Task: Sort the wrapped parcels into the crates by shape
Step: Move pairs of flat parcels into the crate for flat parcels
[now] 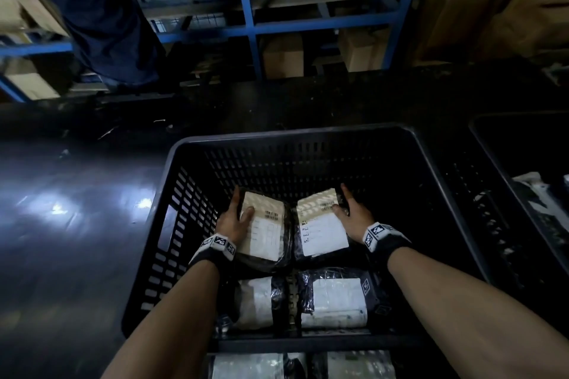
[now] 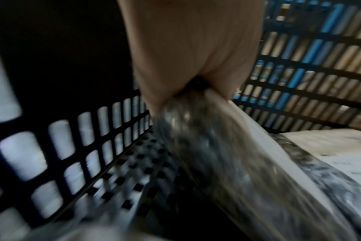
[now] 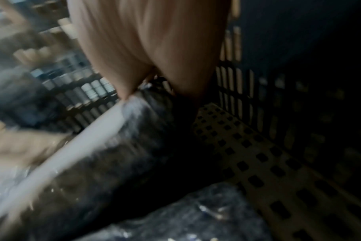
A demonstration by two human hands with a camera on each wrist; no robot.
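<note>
Inside a large black slatted crate (image 1: 184, 144), my left hand (image 1: 237, 214) grips a flat black-wrapped parcel with a white label (image 1: 264, 231), thumb on top and fingers along its left edge. My right hand (image 1: 348, 209) grips a second flat labelled parcel (image 1: 323, 224) beside it, thumb on the label, fingers down its right side. The two parcels lie side by side near the crate's far half. In the left wrist view the parcel's plastic edge (image 2: 216, 146) runs out from my palm; the right wrist view shows the other parcel's edge (image 3: 113, 146) likewise, both blurred.
Two more labelled parcels (image 1: 255, 301) (image 1: 335, 301) lie in the crate's near half. Further parcels (image 1: 246, 366) show below the near rim. A second black crate (image 1: 508, 163) holding wrapped items stands at the right. Blue racking with cardboard boxes (image 1: 283, 55) and a person in dark clothes (image 1: 101, 24) are behind.
</note>
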